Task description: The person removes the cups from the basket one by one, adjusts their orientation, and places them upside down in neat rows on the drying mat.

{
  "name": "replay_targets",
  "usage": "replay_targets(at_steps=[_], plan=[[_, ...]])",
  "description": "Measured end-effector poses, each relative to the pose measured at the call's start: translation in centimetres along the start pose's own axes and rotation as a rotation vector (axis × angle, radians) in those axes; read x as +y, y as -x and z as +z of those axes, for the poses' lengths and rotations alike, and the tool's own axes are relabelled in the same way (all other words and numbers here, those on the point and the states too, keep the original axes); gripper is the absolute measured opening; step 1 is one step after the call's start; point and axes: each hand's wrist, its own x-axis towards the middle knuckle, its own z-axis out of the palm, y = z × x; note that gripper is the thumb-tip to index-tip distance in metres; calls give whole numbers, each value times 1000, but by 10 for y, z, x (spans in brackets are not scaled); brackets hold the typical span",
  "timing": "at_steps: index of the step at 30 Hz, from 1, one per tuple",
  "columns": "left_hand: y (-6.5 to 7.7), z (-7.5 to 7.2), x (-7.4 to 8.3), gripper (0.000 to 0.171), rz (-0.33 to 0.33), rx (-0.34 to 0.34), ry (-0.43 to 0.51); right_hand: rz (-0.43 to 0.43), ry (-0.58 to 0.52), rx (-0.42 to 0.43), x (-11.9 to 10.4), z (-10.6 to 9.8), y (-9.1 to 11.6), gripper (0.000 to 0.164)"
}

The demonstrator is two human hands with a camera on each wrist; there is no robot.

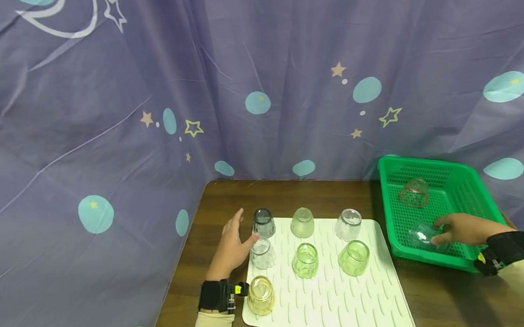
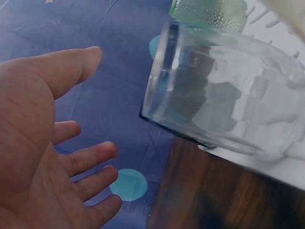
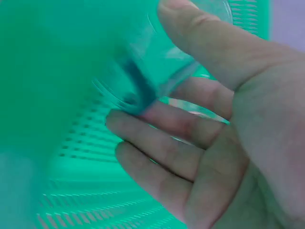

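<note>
My right hand (image 1: 461, 229) reaches into the green basket (image 1: 481, 185). Its thumb and fingers close round a clear glass (image 1: 421, 235); the right wrist view shows this glass (image 3: 162, 52) between thumb and fingers. Another clear glass with a reddish rim (image 1: 414, 193) lies farther back in the basket. At the left edge of the white mat (image 1: 333, 299), my left hand (image 1: 231, 248) is held with fingers spread and nothing in it. Nearest to it are a dark grey glass (image 1: 263, 223) and a clear glass (image 1: 263, 254), which also fills much of the left wrist view.
Also standing bottom-up on the mat are a yellow glass (image 1: 261, 296), a frosted green glass (image 1: 302, 223), two light green glasses (image 1: 305, 261) and a clear glass (image 1: 349, 224). A brown wooden table (image 1: 192, 273) bears mat and basket. Purple curtains (image 1: 284, 82) hang behind and at the left.
</note>
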Motion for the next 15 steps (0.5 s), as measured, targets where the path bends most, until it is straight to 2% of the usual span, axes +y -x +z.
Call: replay_targets(at_steps=[3,7,10,15], plan=[[0,-4,4,88,11,-4,-14,0,41,135,-12,-11,8,70],[-1,-14,13,87,37,-6,-25,-39,83,313,-38,-23,15,68],[1,-20,20,86,57,-25,-39,-90,88,395,-60,-19,18,67],[8,-23,34,83,92,-53,-51,-220,108,513,-99,-1,18,58]])
